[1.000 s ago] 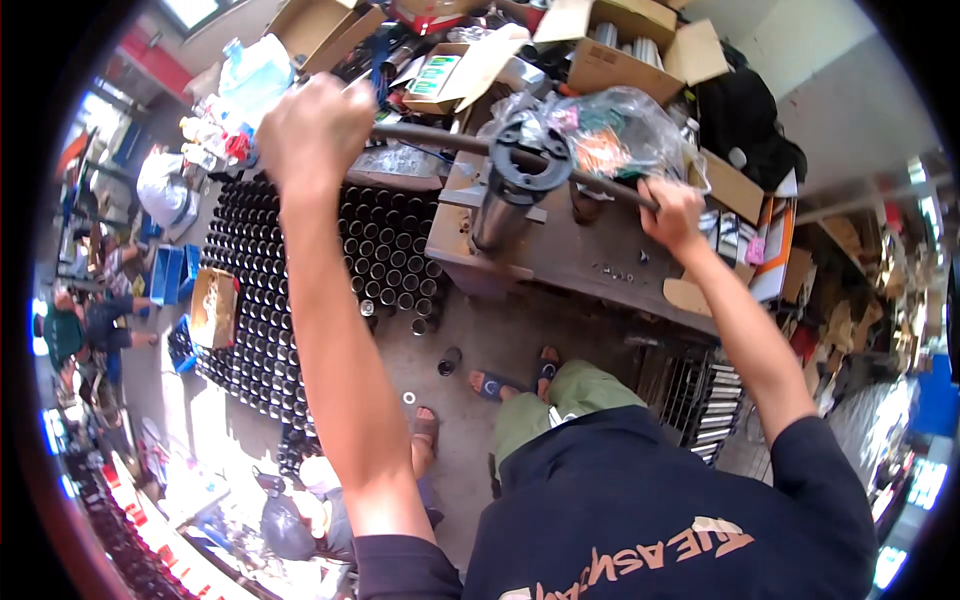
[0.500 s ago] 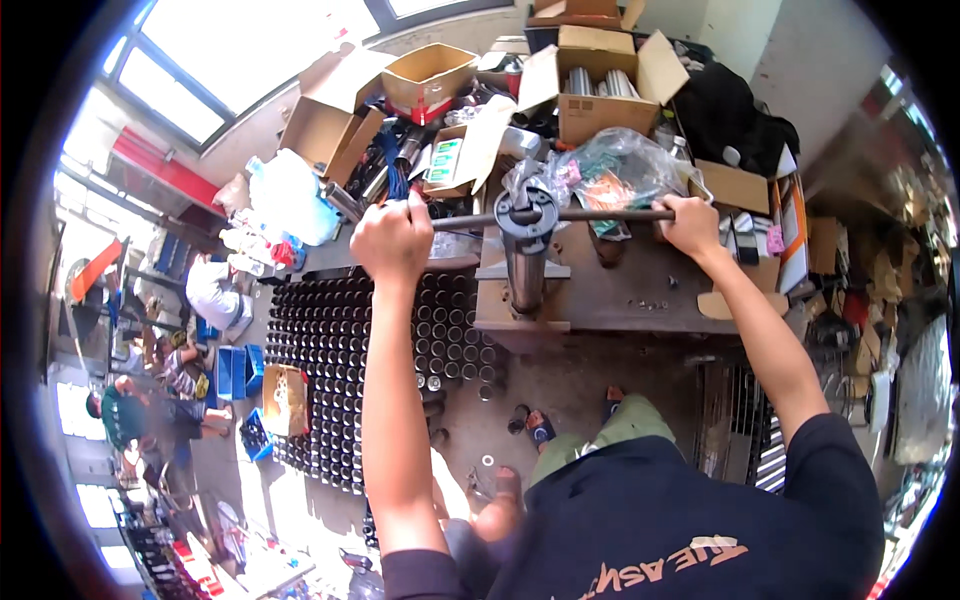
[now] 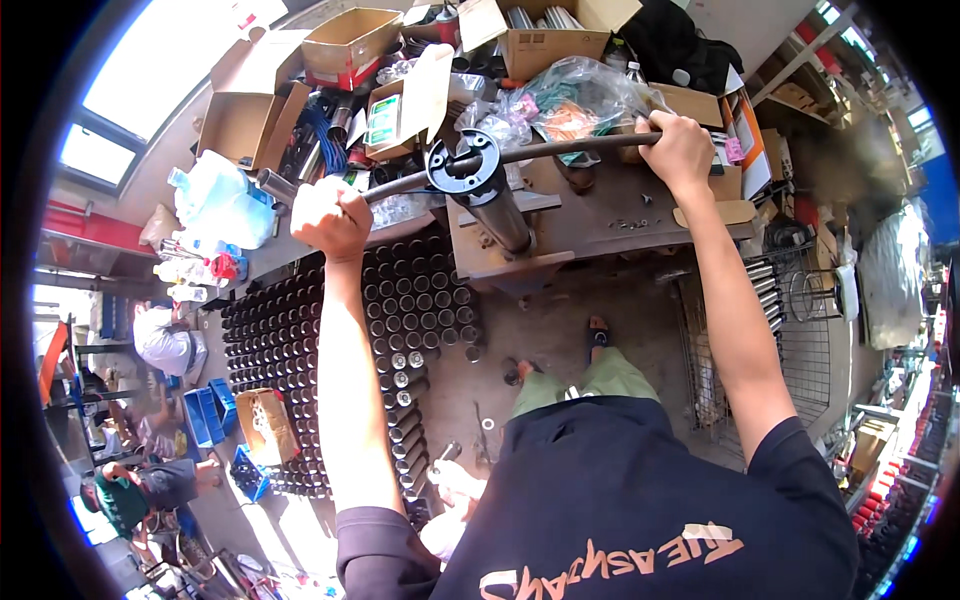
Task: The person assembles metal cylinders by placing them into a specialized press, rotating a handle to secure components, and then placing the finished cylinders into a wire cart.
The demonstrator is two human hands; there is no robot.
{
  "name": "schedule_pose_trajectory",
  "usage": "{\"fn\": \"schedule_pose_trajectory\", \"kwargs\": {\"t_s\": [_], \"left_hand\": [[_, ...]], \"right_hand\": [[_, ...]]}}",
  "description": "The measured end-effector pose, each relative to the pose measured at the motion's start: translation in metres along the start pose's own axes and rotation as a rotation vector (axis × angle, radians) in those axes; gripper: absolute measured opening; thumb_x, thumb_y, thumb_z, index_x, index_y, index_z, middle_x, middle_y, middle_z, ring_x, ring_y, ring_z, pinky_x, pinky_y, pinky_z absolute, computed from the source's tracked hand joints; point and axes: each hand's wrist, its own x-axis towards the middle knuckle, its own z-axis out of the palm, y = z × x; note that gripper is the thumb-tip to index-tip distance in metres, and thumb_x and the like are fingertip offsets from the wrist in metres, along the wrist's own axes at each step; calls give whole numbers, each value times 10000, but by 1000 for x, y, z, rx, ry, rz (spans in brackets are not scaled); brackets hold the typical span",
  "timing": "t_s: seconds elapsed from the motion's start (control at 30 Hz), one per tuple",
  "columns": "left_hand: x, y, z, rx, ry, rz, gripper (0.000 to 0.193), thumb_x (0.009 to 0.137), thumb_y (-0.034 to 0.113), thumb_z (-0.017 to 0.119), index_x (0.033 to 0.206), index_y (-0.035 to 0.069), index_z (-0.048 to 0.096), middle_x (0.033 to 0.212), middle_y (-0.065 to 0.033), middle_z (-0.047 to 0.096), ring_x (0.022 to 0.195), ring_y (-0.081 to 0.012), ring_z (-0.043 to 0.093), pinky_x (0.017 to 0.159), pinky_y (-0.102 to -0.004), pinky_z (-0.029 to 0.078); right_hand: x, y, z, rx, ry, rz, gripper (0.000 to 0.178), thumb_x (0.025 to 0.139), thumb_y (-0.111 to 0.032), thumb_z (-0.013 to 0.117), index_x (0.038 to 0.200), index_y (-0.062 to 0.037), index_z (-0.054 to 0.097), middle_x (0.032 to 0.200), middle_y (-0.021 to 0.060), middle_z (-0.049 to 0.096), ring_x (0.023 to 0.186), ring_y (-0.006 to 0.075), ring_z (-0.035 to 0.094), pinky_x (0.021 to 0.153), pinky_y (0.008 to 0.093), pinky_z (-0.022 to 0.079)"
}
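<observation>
A long dark metal bar (image 3: 585, 145) runs crosswise through the round slotted head (image 3: 481, 180) of a metal cylinder. My left hand (image 3: 332, 218) is closed around the bar's left end. Toward its right end, my right hand (image 3: 680, 152) grips the same bar in a fist. Between my hands, the shiny cylinder (image 3: 500, 222) rises from a mount at the front edge of the workbench (image 3: 600, 205). It appears tilted in the picture. Both arms are stretched forward.
Open cardboard boxes (image 3: 350, 42), plastic bags (image 3: 590, 92) and loose parts crowd the bench's back. Rows of dark cylinders (image 3: 285, 345) stand on the floor at left. Blue bins (image 3: 205, 415) and other people (image 3: 140, 490) are farther left. A wire basket (image 3: 800, 350) stands at right.
The whole view has shifted and tilted, so the bar and cylinder now slant in the picture. Both hands keep their grip on the bar; any turn of the bar itself is unclear.
</observation>
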Motion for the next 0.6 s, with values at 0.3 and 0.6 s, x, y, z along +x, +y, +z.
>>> {"fn": "schedule_pose_trajectory", "kwargs": {"t_s": [0.3, 0.6], "left_hand": [[27, -30, 40, -165, -47, 87, 211, 848, 194, 465, 678, 77, 509, 655, -137, 527, 589, -360, 550, 507, -438, 427], [-7, 178, 26, -1291, -261, -1945, 782, 846, 683, 568, 1308, 59, 474, 1350, -226, 430, 1250, -460, 422, 1063, -613, 342]], "right_hand": [[-89, -20, -50, -67, -32, 116, 351, 901, -433, 650, 758, -112, 639, 702, 159, 673, 714, 399, 681, 648, 516, 537], [-61, 38, -37, 176, 147, -109, 321, 886, -394, 691, 724, -120, 650, 690, 115, 666, 658, 356, 641, 596, 466, 456]]}}
